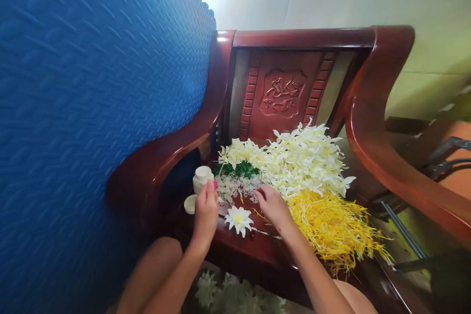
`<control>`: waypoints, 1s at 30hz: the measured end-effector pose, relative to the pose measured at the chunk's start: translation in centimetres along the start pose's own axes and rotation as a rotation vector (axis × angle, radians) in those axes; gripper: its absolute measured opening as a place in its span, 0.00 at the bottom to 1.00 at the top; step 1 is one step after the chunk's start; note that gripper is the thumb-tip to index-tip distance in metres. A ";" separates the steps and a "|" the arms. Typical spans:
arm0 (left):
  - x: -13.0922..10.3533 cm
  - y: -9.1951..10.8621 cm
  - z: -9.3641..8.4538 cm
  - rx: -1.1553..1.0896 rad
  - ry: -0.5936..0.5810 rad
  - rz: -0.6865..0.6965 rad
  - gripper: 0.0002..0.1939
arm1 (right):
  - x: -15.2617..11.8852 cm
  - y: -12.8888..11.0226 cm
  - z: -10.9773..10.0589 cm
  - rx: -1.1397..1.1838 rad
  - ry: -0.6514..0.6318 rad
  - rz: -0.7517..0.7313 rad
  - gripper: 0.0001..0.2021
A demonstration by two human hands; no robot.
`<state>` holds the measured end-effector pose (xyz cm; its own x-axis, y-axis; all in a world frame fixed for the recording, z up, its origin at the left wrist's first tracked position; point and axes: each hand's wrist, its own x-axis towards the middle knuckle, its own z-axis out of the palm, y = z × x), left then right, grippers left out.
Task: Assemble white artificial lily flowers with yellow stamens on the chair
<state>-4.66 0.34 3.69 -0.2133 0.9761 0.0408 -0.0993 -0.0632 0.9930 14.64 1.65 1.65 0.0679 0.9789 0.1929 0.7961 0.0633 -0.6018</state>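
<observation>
My left hand [207, 204] is closed beside a white jar [202, 179], and a bit of a small pink thing [215, 184] shows at its fingertips. What the pink thing is, I cannot tell. Bent in a pinch, my right hand [271, 202] is at the edge of a heap of small clear plastic pieces [235, 187]; anything between those fingertips is too small to make out. One white artificial flower [239, 219] with a yellowish centre lies on the seat between my hands. A round pale lid [190, 204] rests near the jar.
White petal pieces [305, 159] are piled at the back right of the wooden chair's seat, with yellow stamen strands [334, 230] in front. Small green pieces [239, 169] lie behind the clear ones. Finished-looking white flowers [235, 294] are below the seat edge. Blue matting [91, 83] stands left.
</observation>
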 end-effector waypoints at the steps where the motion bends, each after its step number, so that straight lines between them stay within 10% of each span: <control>1: 0.5 0.0 -0.3 -0.069 0.025 -0.060 0.25 | 0.3 0.1 0.6 -0.054 -0.072 -0.018 0.09; 13: 1.5 -1.8 -1.1 -0.154 -0.119 -0.122 0.25 | 2.8 1.7 7.5 0.134 -0.200 0.148 0.05; 30: -0.4 0.1 -1.5 0.244 -0.367 0.106 0.15 | 1.3 -0.5 -0.4 1.042 -0.040 0.087 0.23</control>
<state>-6.05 -0.42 3.62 0.1531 0.9788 0.1361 0.1456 -0.1586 0.9765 14.52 2.85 2.52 0.0651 0.9925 0.1030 -0.1248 0.1106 -0.9860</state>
